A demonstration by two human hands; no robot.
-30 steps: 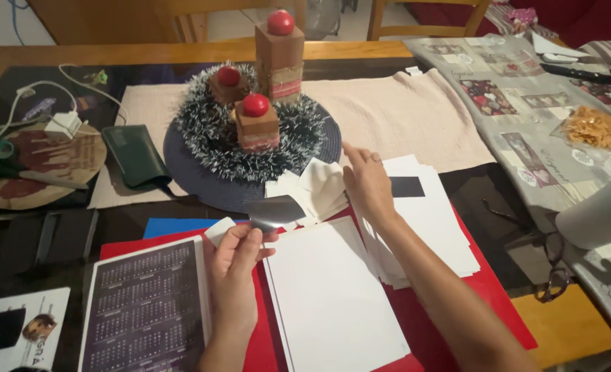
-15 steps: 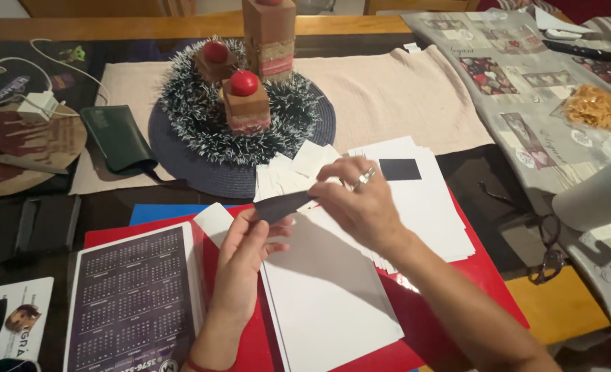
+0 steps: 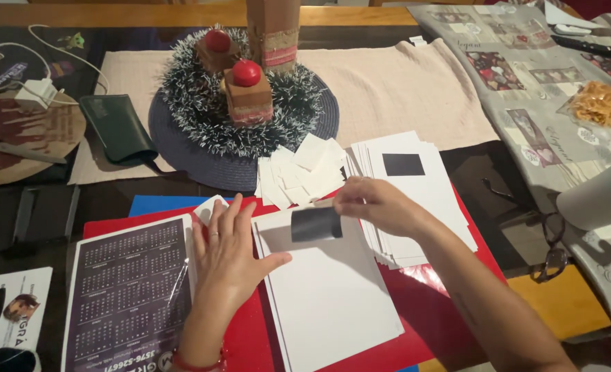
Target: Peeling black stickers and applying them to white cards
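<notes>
My right hand (image 3: 374,204) pinches a small black rectangular piece (image 3: 315,224) at its upper right corner and holds it against the top of a white sheet (image 3: 329,293). My left hand (image 3: 229,251) lies flat with fingers spread, pressing on the left edge of that white sheet. The sheet rests on a red board (image 3: 429,303). To the left lies a dark calendar card (image 3: 123,296). Behind my right hand sits a stack of white sheets (image 3: 422,200) with another black rectangle (image 3: 403,164) on top.
A heap of small white paper squares (image 3: 298,172) lies beside a tinsel wreath centrepiece (image 3: 243,103) with wooden blocks and red balls. A dark green pouch (image 3: 116,127), a charger with cable (image 3: 33,93), glasses (image 3: 553,258) and a bag of snacks (image 3: 601,103) surround the work area.
My right hand took the black piece over from my left hand and brought it down onto the white sheet. My left hand let go and now lies flat on the sheet.
</notes>
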